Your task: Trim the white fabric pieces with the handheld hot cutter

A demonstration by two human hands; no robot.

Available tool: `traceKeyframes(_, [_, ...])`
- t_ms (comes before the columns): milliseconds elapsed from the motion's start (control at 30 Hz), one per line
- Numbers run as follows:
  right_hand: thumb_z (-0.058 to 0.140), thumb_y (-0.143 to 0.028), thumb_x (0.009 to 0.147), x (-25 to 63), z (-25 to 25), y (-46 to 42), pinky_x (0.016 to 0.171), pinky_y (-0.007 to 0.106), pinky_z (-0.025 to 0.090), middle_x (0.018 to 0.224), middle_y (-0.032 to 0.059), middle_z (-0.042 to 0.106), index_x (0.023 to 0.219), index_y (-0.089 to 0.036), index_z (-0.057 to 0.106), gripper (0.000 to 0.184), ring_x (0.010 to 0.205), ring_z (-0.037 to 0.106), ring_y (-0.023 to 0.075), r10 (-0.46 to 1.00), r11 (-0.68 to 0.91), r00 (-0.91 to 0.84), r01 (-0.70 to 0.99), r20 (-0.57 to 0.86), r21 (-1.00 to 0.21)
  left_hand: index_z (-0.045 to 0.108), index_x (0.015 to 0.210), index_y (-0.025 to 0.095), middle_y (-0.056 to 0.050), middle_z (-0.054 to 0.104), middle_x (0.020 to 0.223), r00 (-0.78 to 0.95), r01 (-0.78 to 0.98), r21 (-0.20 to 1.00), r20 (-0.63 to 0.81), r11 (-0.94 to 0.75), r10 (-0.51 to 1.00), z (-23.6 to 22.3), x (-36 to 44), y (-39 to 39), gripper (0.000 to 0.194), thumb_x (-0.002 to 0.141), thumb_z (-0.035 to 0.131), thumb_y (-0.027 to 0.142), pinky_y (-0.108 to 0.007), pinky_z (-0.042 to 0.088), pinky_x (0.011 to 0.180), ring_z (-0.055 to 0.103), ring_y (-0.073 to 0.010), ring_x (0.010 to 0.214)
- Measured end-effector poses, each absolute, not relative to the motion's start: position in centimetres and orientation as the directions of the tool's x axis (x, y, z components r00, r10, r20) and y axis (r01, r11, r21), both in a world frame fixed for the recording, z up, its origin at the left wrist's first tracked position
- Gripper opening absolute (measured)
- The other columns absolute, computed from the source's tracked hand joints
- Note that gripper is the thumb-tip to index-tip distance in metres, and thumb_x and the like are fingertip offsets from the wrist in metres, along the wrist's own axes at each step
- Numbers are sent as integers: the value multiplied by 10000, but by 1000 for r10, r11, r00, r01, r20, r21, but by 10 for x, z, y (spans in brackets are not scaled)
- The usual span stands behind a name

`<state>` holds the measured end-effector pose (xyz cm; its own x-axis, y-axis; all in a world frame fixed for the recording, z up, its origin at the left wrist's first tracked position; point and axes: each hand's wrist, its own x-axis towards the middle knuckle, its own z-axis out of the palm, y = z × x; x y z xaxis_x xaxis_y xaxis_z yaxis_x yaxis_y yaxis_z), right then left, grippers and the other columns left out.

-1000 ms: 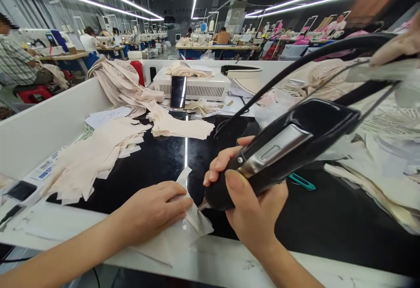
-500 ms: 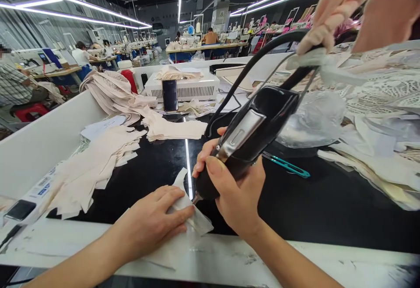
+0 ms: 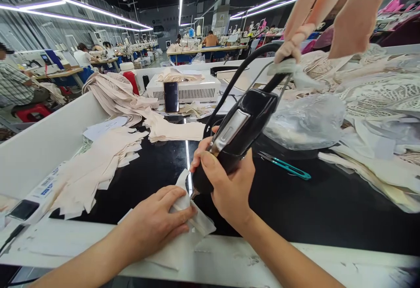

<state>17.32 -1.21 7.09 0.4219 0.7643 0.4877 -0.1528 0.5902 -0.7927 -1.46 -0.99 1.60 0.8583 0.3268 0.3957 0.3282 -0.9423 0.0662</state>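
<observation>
My right hand (image 3: 226, 187) is wrapped round a black handheld cutting tool (image 3: 236, 133) with a metal strip and a thick black cable (image 3: 239, 76). Its tip touches a small white fabric piece (image 3: 193, 211) on the black worktop (image 3: 328, 205). My left hand (image 3: 154, 222) lies flat with fingers stretched out, pressing that fabric piece down just left of the tip.
Beige fabric pieces (image 3: 95, 165) are stacked at the left, more (image 3: 173, 130) behind. Teal snips (image 3: 288, 168) lie right of the tool. A clear plastic bag (image 3: 308, 119) and lace fabric (image 3: 377, 95) fill the right. Another person's hands (image 3: 328, 21) reach in at top right. A phone (image 3: 171, 96) leans on a white box.
The tool has tilted more upright and its tip moved slightly left along the fabric. The other person's hands came further into view at top right.
</observation>
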Motion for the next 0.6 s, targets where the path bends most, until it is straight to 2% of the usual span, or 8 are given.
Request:
traceKeyframes(133, [858, -354, 836, 173, 68, -11, 634, 303, 630, 798, -60, 703, 977, -260, 599, 310, 611, 652, 123, 764, 565, 429, -88, 481, -820, 693, 1359, 203, -156, 685, 1327, 846, 358, 65, 401, -932, 352, 18, -10, -18, 270, 1154, 544, 295, -453, 684, 1031, 720, -307, 1190])
traceKeyframes(267, [853, -357, 848, 175, 68, -13, 632, 311, 625, 793, -60, 697, 969, -262, 584, 309, 608, 645, 125, 767, 567, 420, -90, 485, -819, 674, 1357, 179, -156, 701, 1294, 822, 385, 88, 419, -919, 385, 21, -7, -27, 281, 1168, 504, 298, -442, 692, 1006, 728, -294, 1164])
traceKeyframes(367, [854, -331, 840, 176, 69, -14, 620, 298, 626, 789, -67, 698, 988, -263, 582, 317, 591, 638, 117, 773, 574, 400, -111, 492, -811, 685, 1254, 135, -159, 724, 1230, 818, 394, 97, 416, -914, 397, 27, -6, -17, 272, 1174, 447, 239, -421, 689, 1001, 737, -276, 1131])
traceKeyframes(433, [849, -322, 843, 176, 69, -15, 628, 293, 632, 789, -69, 697, 1002, -262, 592, 308, 592, 637, 113, 777, 573, 392, -115, 493, -811, 694, 1171, 133, -166, 732, 1234, 831, 357, 86, 426, -930, 358, 32, -5, -2, 264, 1161, 435, 179, -434, 654, 1083, 723, -279, 1201])
traceKeyframes(533, [859, -345, 839, 177, 67, -15, 624, 292, 632, 790, -69, 694, 1008, -263, 603, 317, 605, 650, 119, 777, 566, 400, -107, 486, -818, 678, 1241, 148, -144, 737, 1311, 881, 233, 162, 382, -959, 278, 34, -3, 24, 302, 1104, 425, 59, -405, 582, 1198, 671, -245, 1358])
traceKeyframes(600, [869, -362, 833, 177, 66, -15, 609, 290, 626, 792, -66, 696, 1020, -264, 608, 335, 612, 659, 125, 779, 561, 403, -104, 481, -821, 663, 1313, 146, -135, 736, 1354, 899, 193, 248, 342, -949, 272, 32, -2, 37, 368, 1065, 424, 16, -382, 581, 1195, 676, -229, 1356])
